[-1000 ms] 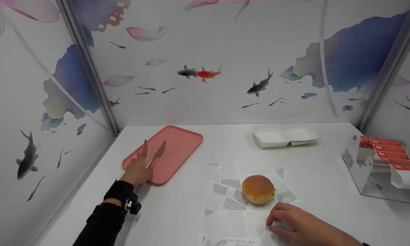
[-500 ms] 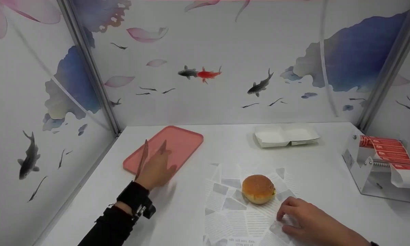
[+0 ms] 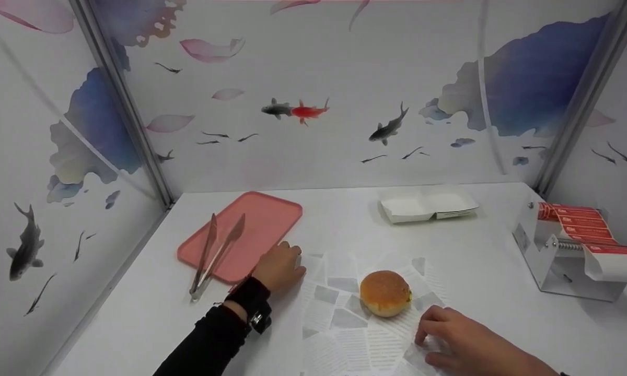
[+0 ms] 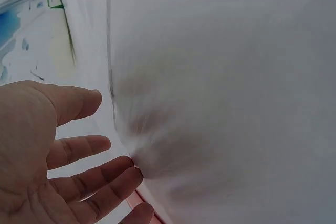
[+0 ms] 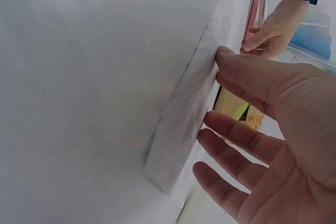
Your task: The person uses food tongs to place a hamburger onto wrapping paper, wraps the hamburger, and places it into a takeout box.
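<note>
My left hand (image 3: 281, 267) is beside the tray's near right corner and the upper left corner of the newsprint-patterned wrapping paper (image 3: 334, 342). Its fingers are loosely spread with nothing between them in the left wrist view. At the right edge of the paper, the thumb and index finger of my right hand (image 3: 457, 337) pinch a slightly raised part of the sheet. On the paper sits a burger (image 3: 385, 293) with a browned bun; some green filling (image 5: 240, 112) shows in the right wrist view. Metal tongs (image 3: 207, 271) lie across the pink tray (image 3: 274, 209), their hinged end on the table.
An unfolded white takeaway box (image 3: 427, 205) stands at the back of the table. To the right is a metal label dispenser (image 3: 561, 271) with a roll of red labels (image 3: 582, 227). White printed walls (image 3: 292, 156) enclose the back and sides.
My left hand has let go of the tongs, leaving them on the tray's left side, and moved right toward the paper. My right hand has shifted slightly at the paper's edge, which has lifted.
</note>
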The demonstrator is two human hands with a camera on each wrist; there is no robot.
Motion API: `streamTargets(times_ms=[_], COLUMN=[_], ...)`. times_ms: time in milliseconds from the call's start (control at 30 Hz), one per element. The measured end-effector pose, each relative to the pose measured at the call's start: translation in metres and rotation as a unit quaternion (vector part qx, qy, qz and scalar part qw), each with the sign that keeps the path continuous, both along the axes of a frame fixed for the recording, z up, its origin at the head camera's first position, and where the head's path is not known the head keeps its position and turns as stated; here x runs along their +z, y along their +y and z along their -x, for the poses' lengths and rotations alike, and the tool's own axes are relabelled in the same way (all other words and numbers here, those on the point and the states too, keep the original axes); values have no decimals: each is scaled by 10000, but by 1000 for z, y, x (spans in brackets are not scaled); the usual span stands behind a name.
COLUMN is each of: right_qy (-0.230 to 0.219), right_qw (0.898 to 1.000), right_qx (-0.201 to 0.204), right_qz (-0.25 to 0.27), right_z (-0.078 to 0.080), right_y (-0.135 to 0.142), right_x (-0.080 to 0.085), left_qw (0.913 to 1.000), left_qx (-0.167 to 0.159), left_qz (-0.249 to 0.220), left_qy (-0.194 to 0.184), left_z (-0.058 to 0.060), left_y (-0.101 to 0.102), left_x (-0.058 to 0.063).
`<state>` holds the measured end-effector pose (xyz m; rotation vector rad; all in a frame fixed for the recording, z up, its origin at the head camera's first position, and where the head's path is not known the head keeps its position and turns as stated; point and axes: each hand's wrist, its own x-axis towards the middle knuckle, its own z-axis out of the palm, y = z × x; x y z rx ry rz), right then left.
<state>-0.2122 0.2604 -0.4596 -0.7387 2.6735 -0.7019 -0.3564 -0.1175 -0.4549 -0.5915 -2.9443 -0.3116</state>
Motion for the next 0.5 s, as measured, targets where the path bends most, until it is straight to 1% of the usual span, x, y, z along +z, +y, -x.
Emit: streamTargets(times_ms=[67,167,233,400,500], right_qy=[-71,-122,3,223,206], right_qw=[10000,9999,9999,9997,9997], right_qx=[-12,-2,85,119,78], right_qz=[15,102,134,73,67], right_z=[-1,-3,-5,-9,-10], right_y=[-1,-3,-3,-4,-5], right_x=[0,-2,-4,-4,-2], left_qw=[9999,9999,9999,9988,9976], left_qx=[55,121,136,224,291], left_qz=[100,54,-6,-390,-582], left_qy=[88,52,4,-211,-252], left_z=[1,1,0,0,2], left_y=[1,0,-1,-2,-1], left_x=[-1,-3,-3,-1,0])
